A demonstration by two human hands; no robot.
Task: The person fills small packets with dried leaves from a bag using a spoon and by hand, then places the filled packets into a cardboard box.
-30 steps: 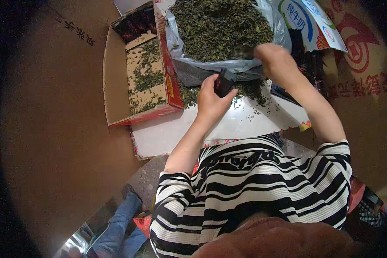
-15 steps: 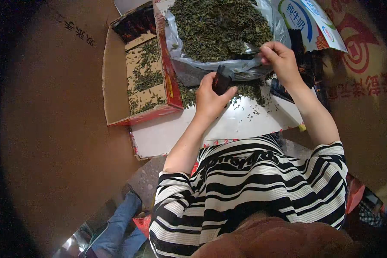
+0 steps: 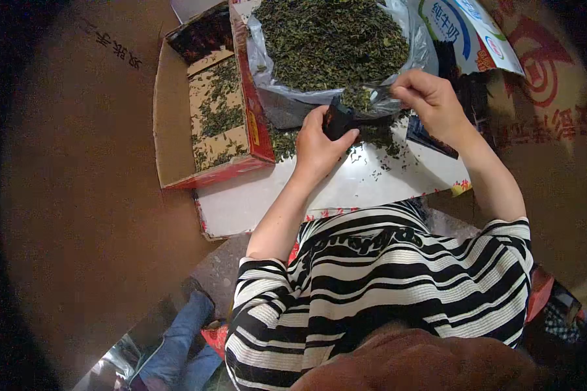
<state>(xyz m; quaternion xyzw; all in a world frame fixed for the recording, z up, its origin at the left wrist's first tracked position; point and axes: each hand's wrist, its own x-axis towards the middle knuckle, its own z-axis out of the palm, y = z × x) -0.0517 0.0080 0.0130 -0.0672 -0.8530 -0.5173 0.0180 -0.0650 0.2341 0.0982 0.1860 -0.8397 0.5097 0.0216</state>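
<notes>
My left hand (image 3: 318,148) is wrapped round a small black packet (image 3: 336,122), holding it upright with its top toward the bag. My right hand (image 3: 432,107) pinches a spoon (image 3: 379,94), partly blurred, whose far end carries a heap of dried leaves (image 3: 356,100) close to the packet's top. Just beyond both hands stands a clear plastic bag (image 3: 257,55) full of dark green dried leaf tea (image 3: 329,42). Loose leaves (image 3: 378,138) lie scattered on the white board below the bag.
To the left, an open cardboard box (image 3: 259,130) with red sides holds scattered leaves. Dark packets (image 3: 430,138) lie right of the bag, near a milk carton panel (image 3: 473,32). Brown cardboard (image 3: 541,137) borders the right. A person's jeans (image 3: 176,342) show at lower left.
The spoon has come out of the tea in the bag, loaded with leaves, and moved toward the black packet. My left hand has stayed nearly in place.
</notes>
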